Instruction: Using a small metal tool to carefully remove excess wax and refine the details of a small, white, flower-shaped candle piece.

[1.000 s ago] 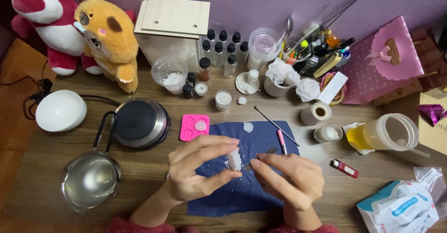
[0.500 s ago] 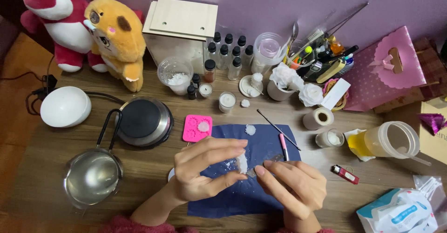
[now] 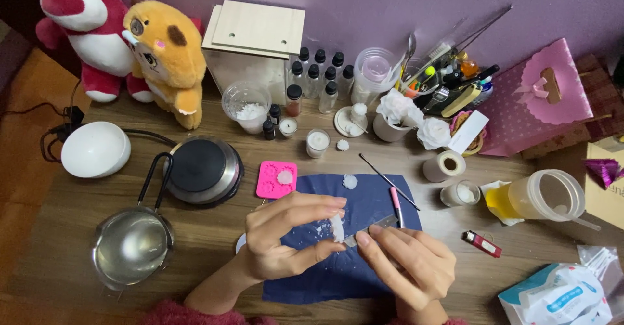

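Note:
My left hand (image 3: 286,237) pinches a small white wax piece (image 3: 337,228) between thumb and fingers, above a dark blue mat (image 3: 364,201). My right hand (image 3: 406,266) holds a thin metal blade (image 3: 374,226) whose tip meets the wax piece. White crumbs (image 3: 320,229) lie on the mat under the piece. Another small white wax shape (image 3: 350,182) rests at the mat's far edge. A pink silicone mould (image 3: 276,179) sits just left of the mat's far corner.
A steel saucepan (image 3: 132,247) and a black hotplate (image 3: 203,169) stand to the left. A pink-handled tool (image 3: 396,207) and a thin probe (image 3: 389,181) lie on the mat's right side. A red lighter (image 3: 481,244), plastic jar (image 3: 543,196), candles, bottles and plush toys line the back.
Both hands have shifted slightly right and nearer to me. The blade now touches the wax piece, and more white crumbs lie on the mat.

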